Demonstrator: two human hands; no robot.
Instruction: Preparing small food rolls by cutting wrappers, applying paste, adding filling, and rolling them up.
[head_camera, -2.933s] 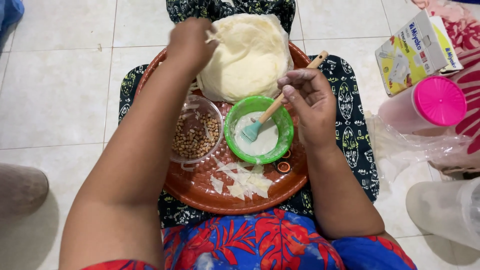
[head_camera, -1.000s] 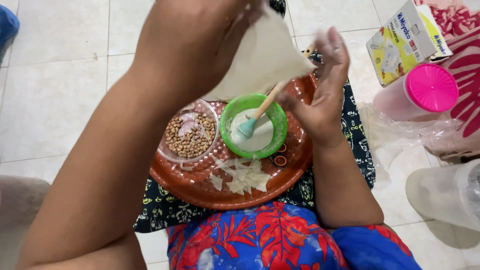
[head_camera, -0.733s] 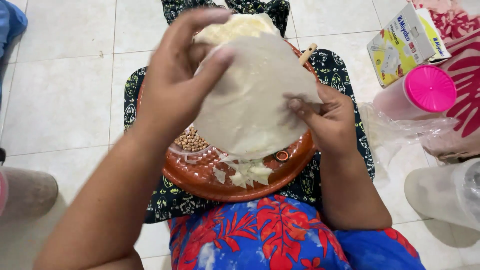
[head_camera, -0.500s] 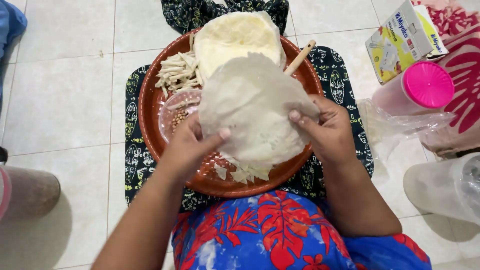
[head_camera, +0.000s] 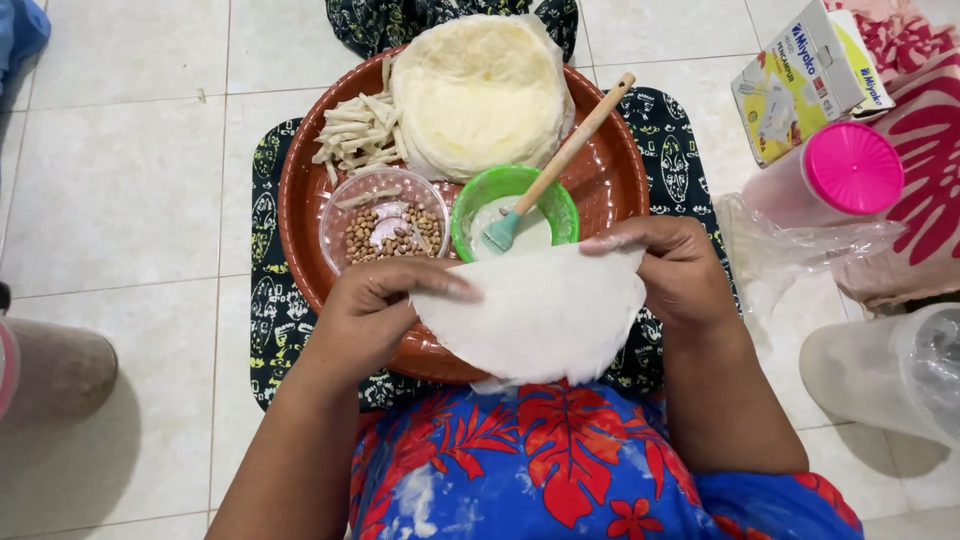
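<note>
Currently left hand (head_camera: 372, 312) and right hand (head_camera: 672, 268) are pinching one folded thin white pastry sheet (head_camera: 535, 315) by its top corners. Two bowls are sitting on the round brown tray (head_camera: 300, 190): one clear plastic bowl (head_camera: 385, 215), one green bowl (head_camera: 515, 205).

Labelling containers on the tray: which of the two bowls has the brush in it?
The green bowl, right of the clear bowl. It holds white paste, and the wooden-handled brush leans out over its rim. The clear bowl holds brown beans, no utensil.

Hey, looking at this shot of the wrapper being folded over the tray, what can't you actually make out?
Head view:
- Near rim of the brown tray: hidden by the folded wrapper and both hands, left hand, right hand.
- Brush bristles: sunk in the green bowl of white paste.
- Clear jug: cut off by the right edge.
</note>
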